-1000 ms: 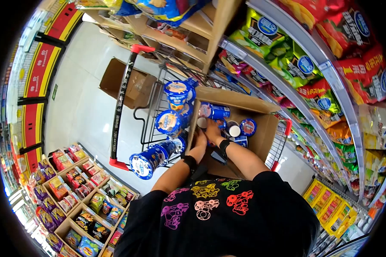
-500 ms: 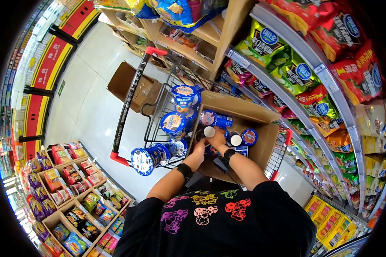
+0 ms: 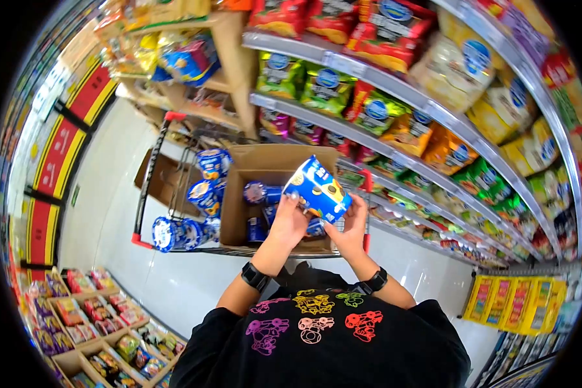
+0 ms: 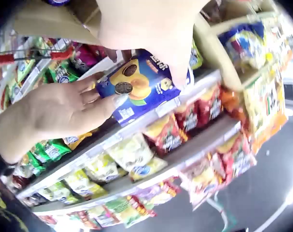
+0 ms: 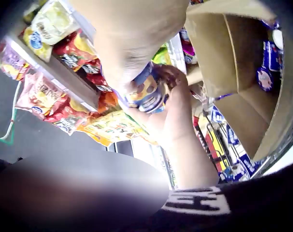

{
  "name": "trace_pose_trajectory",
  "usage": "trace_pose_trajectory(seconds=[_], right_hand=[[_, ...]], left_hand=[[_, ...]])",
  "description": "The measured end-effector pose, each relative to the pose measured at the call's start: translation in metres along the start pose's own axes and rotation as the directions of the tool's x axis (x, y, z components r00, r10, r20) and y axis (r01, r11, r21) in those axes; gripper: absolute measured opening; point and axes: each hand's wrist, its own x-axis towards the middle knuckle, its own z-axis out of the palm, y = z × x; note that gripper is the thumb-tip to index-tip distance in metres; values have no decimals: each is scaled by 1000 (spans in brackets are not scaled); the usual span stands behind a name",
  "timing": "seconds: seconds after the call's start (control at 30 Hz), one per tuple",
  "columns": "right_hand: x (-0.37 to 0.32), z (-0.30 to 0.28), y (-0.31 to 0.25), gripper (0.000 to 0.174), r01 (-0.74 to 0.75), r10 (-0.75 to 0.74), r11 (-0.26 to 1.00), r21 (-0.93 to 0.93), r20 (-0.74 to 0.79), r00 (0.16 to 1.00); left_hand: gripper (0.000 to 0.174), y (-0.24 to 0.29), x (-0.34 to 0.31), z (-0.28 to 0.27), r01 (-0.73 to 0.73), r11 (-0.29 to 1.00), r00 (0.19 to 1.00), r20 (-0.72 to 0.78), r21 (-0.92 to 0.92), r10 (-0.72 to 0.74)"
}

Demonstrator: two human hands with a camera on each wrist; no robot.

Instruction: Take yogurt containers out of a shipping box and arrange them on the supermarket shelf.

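A blue snack cup [image 3: 318, 189] with cookies pictured on its side is held tilted between both hands, over the right end of the cardboard box. My left hand [image 3: 290, 223] grips the cup at its lower left in the head view. On the other end, my right hand [image 3: 350, 226] holds it with thumb and fingers. The left wrist view shows the cup's printed side [image 4: 136, 87] with dark cookies and an orange fruit. Several more blue cups [image 3: 262, 193] lie inside the open cardboard box [image 3: 281, 155].
The box sits in a shopping cart with a black handle [image 3: 150, 181]. More blue cups [image 3: 207, 197] stand and lie at the cart's handle end. Shelves of snack bags [image 3: 375, 107] run along the right. Another open carton [image 3: 168, 184] is beyond the cart handle.
Both hands were down inside the box among the cups. They have come up and right with one blue cup between them. The view has turned toward the snack shelves.
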Motion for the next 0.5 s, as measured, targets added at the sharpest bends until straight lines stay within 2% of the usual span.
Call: trace_pose_trajectory(seconds=[0.07, 0.13, 0.2, 0.23, 0.27, 0.33, 0.37, 0.43, 0.47, 0.5], right_hand=[[-11, -25, -7, 78, -8, 8, 999, -48, -6, 1000], [-23, -44, -16, 80, -57, 57, 995, -82, -6, 998], [-31, -51, -22, 76, 27, -38, 991, -134, -83, 996], [-35, -58, -15, 77, 14, -29, 989, -150, -96, 995], [-40, -69, -4, 71, 8, -28, 980, -200, -99, 995], [-41, -74, -18, 59, 14, -38, 982, -190, -123, 992], [-41, -77, -20, 50, -2, -36, 980, -198, -188, 982], [-42, -94, -7, 51, -28, -22, 967, -255, -189, 982], [-42, -103, 3, 51, -43, -15, 954, -297, -190, 982], [-43, -111, 7, 57, -69, 0, 904, -422, -161, 987]], left_hand=[[80, -4, -10, 43, -196, 963, 974, 154, 184, 168], [92, -7, -23, 72, -319, 889, 909, 373, 330, 188], [103, -19, -25, 81, -441, 773, 843, 505, 455, 185], [103, -25, -30, 86, -461, 724, 832, 535, 513, 150], [103, -31, -33, 89, -482, 669, 818, 564, 566, 112], [100, -44, -34, 93, -528, 571, 791, 608, 628, 63], [100, -50, -31, 91, -540, 517, 789, 613, 664, 38], [99, -60, -29, 94, -545, 416, 798, 603, 728, -9], [99, -67, -27, 95, -533, 453, 796, 605, 714, -17], [97, -73, -25, 92, -513, 447, 808, 587, 733, -36]])
